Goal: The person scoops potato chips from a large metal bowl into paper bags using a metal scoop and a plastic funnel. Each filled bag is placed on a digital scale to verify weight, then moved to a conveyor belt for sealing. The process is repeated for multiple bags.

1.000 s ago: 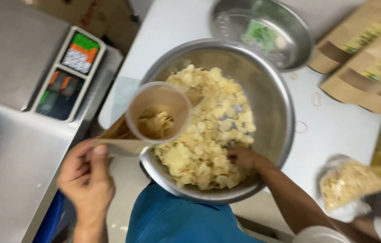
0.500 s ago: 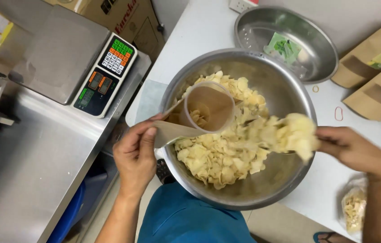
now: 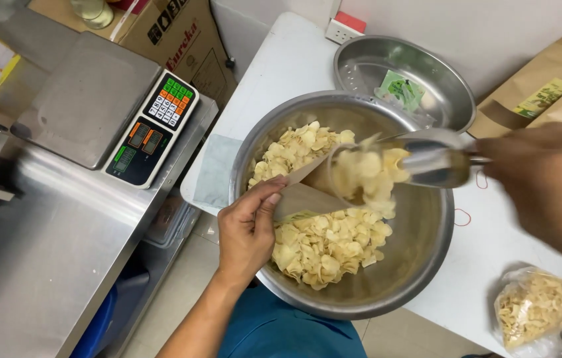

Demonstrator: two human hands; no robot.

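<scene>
Closest to me, the person's left hand [image 3: 249, 233] reaches over the near rim of a big steel bowl [image 3: 420, 265], its grip clamped on a brown paper pouch [image 3: 307, 192] held open on its side above the chips [image 3: 324, 242]. Fingers curl along the pouch's lower edge, thumb pressed on top. The bowl stands on the white bench [image 3: 274, 79] and holds a heap of pale, thin chips, one mound at the near side and another at the far left side behind the pouch.

From the right comes the right hand [image 3: 546, 185], blurred with motion. Its grip is wrapped round the handle of a shiny metal scoop [image 3: 437, 159], whose mouth sits right at the open pouch. Chips are tumbling out of the scoop at the pouch's mouth, and some fall just beside it over the bowl.

On the bench near the right corner lies a clear plastic bag of chips [image 3: 536, 308], well apart from the bowl, with red rubber bands [image 3: 462, 217] lying between them.

Left of the bench stands a stainless steel counter carrying a flat digital scale [image 3: 88, 99] with coloured keys.

Farther back, just beyond the big bowl, sits a smaller steel basin [image 3: 367, 63] with a little green packet [image 3: 402, 89] inside. More brown paper pouches [image 3: 546, 79] lie stacked at the far right, and a cardboard box [image 3: 175, 33] stands behind the scale.
</scene>
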